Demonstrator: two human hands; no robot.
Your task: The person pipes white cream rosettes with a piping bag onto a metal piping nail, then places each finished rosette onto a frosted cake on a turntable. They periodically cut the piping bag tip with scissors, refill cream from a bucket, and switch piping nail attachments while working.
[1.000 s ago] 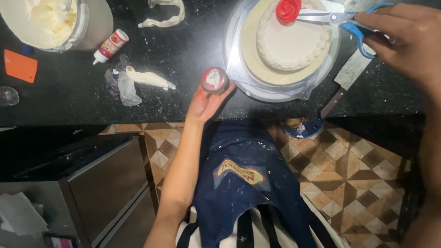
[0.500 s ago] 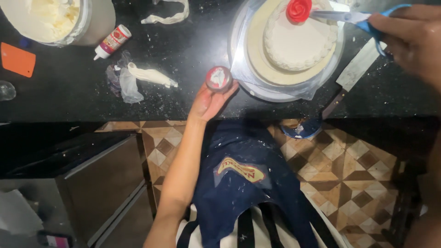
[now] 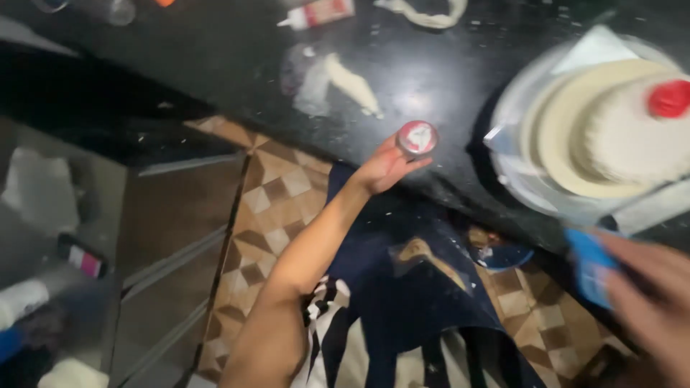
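My left hand [image 3: 384, 167] grips a small round red-and-white tub [image 3: 417, 137] at the black counter [image 3: 215, 57] edge. Right hand [image 3: 647, 302] is blurred, apparently closed on blue scissor handles [image 3: 593, 269] just below the white cake [image 3: 632, 140].

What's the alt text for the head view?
Left hand holds a small round tub at the edge of a black counter; blurred right hand grips blue scissor handles near a white cake with a red topper.
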